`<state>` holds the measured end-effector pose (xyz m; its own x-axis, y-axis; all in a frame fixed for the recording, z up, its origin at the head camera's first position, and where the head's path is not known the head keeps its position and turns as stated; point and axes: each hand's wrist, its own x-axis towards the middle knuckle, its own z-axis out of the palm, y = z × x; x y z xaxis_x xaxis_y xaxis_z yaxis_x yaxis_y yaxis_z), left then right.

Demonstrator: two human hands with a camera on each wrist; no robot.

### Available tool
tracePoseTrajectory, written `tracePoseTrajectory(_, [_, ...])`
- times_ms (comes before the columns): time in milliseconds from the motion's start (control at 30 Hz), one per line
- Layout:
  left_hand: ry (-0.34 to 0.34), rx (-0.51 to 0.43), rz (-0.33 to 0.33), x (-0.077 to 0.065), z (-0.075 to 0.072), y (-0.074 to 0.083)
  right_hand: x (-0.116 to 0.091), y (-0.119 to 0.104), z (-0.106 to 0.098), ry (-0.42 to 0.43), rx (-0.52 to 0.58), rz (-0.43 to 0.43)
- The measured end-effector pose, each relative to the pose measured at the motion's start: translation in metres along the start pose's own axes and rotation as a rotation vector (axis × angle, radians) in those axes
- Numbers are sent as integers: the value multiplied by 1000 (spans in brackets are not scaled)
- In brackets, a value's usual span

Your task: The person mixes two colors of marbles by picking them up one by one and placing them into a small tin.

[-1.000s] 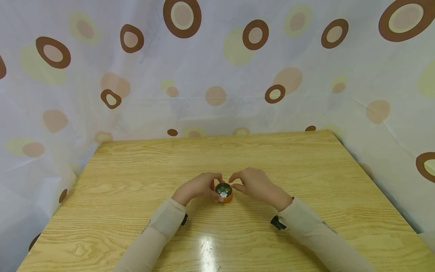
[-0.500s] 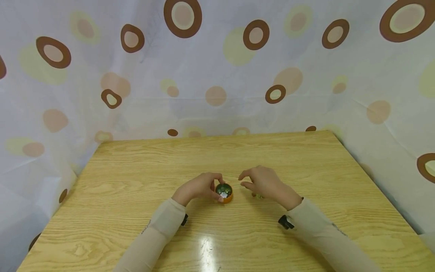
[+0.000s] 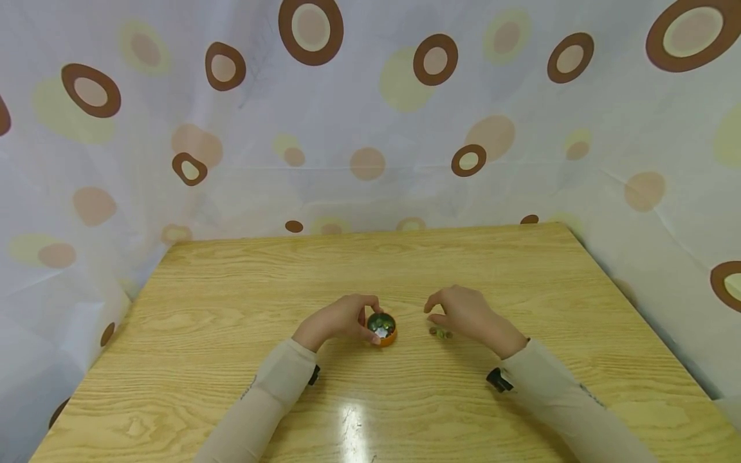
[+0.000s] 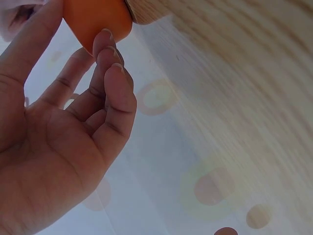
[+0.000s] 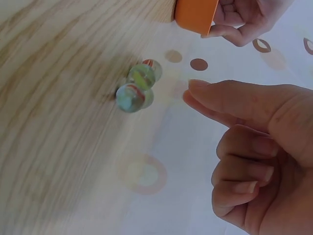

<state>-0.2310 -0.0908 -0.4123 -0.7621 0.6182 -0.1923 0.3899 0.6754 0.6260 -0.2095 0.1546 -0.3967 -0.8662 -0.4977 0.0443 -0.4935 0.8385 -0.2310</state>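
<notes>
My left hand [image 3: 343,316] holds a small orange bowl [image 3: 386,342] upright on the table, thumb at its near side and index finger at its far side. Dark and shiny inside, it shows greenish round shapes and a whitish patch, too small to make out. To its right, my right hand [image 3: 463,314] hovers with thumb and index finger apart, holding nothing. Just below those fingers, several clear glass marbles [image 3: 440,334] lie close together. In the right wrist view the marbles [image 5: 130,98] show coloured swirls, and the other fingers [image 5: 239,169] are curled in.
The wood-grain table [image 3: 260,276] stretches out around both hands. A pale curtain [image 3: 370,116] with brown and yellow dots stands behind it and along its sides. Each wrist carries a small black camera, as on the right wrist camera [image 3: 499,379].
My right hand has moved right, away from the bowl's rim to above the marbles, which have come into view beneath it. The left hand and the bowl stay in place.
</notes>
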Motion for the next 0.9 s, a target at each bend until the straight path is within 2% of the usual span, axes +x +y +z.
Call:
tracePoseTrajectory(633, [10,1,23,-1,-1,0,-3,21,5,-79,-21,112])
tracePoseTrajectory(900, [6,11,2,0,0,-1,0,20,7,-71,21,92])
